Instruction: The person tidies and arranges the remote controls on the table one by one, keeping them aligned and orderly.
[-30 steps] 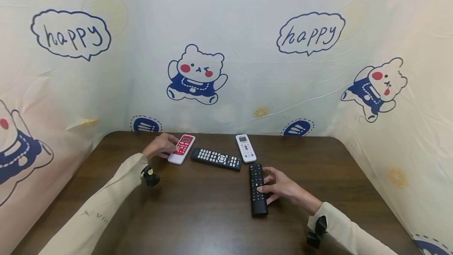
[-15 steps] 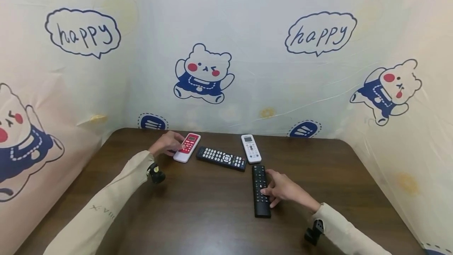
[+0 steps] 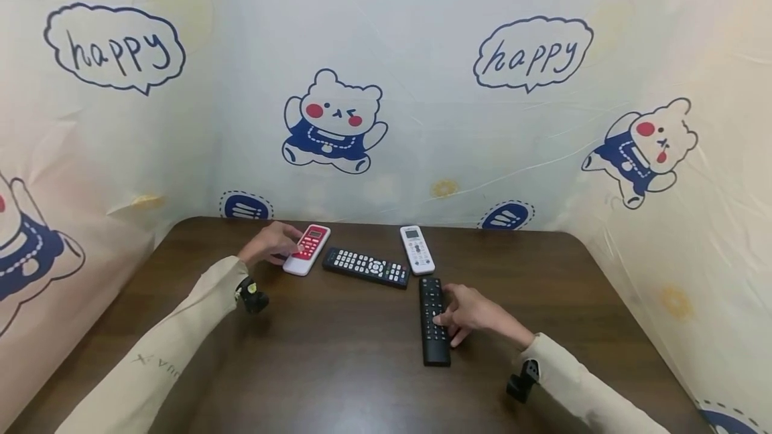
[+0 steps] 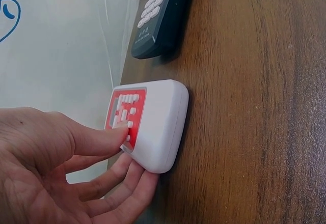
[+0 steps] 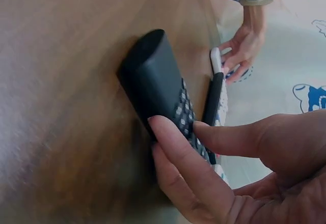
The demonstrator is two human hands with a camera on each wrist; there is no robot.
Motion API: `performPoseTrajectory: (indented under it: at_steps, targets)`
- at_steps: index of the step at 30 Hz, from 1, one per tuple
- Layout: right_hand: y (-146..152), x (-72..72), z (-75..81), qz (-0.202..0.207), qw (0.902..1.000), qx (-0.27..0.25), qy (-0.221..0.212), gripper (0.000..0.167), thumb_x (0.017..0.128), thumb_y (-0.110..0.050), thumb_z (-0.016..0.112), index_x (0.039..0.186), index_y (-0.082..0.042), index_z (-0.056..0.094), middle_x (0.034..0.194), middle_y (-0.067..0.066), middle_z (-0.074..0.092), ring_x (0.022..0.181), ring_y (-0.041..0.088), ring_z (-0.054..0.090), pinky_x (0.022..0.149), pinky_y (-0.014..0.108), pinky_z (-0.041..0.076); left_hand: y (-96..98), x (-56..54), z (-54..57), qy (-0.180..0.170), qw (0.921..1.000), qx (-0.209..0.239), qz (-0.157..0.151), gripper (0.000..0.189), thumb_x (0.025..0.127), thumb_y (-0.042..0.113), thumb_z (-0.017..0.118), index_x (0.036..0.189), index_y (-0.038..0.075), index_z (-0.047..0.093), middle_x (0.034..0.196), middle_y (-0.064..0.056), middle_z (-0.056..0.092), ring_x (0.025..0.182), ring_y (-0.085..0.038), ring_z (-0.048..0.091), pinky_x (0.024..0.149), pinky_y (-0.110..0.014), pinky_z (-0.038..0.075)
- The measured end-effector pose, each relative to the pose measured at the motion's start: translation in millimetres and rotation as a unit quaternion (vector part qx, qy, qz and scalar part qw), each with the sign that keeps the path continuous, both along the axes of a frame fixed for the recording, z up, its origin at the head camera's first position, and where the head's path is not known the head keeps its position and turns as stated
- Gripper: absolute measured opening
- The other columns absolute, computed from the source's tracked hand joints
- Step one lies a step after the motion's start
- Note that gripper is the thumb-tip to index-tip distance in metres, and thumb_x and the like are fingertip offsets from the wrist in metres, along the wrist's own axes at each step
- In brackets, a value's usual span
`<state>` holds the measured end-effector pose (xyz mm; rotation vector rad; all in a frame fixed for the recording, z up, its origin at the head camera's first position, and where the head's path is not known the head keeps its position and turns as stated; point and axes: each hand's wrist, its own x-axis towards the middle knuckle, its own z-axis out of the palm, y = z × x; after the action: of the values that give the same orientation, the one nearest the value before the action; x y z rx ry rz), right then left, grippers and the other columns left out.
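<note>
My left hand (image 3: 273, 241) holds a white remote control with a red keypad (image 3: 306, 251) at the back left of the table. In the left wrist view its thumb (image 4: 109, 138) lies on the buttons, with the other fingers along the side edge. My right hand (image 3: 472, 312) grips a long black remote (image 3: 435, 347), thumb on the keys and fingers at its right side. Between the hands lies a second black remote with white buttons (image 3: 365, 267), slanted. A white remote with a small screen (image 3: 417, 250) lies just behind the gripped black one.
The things lie on a dark brown wooden table (image 3: 338, 360). A pale curtain printed with cartoon bears (image 3: 416, 106) hangs behind its back edge and along both sides. Each sleeve carries a small black camera at the wrist.
The black remote in my right hand has shifted slightly left, and the right fingers have drawn closer against its side. My left hand stays on the red-and-white remote. The head view sways a little.
</note>
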<state>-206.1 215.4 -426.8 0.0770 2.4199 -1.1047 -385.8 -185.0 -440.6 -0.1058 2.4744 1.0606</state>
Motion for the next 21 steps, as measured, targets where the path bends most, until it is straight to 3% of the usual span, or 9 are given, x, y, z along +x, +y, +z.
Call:
performPoseTrajectory:
  at_steps: [11, 21]
  targets:
    - [4, -19.9, 8.8, 0.010, 0.9989, 0.035, 0.030, 0.057, 0.099, -0.014, 0.073, 0.145, 0.008, 0.048, 0.111, 0.019, 0.069, 0.080, 0.026, 0.070, 0.061, 0.036, 0.065, -2.2, 2.9, 1.4, -0.003, 1.0000, -0.005, 0.005, 0.054, 0.099, 0.003, 0.066, 0.150, -0.002, 0.050, 0.138, -0.030, 0.057, 0.124, -0.041, 0.060, 0.093, -0.048, 0.061]
    - [21, -41.7, 20.0, 0.017, 0.9987, 0.011, 0.046, 0.046, 0.102, -0.012, 0.067, 0.139, 0.011, 0.051, 0.114, 0.023, 0.064, 0.089, 0.033, 0.072, 0.067, 0.040, 0.066, -3.1, 7.0, 4.1, 0.016, 0.9996, 0.013, -0.020, 0.051, 0.099, 0.002, 0.065, 0.147, -0.006, 0.052, 0.136, -0.030, 0.060, 0.119, -0.039, 0.064, 0.090, -0.047, 0.063]
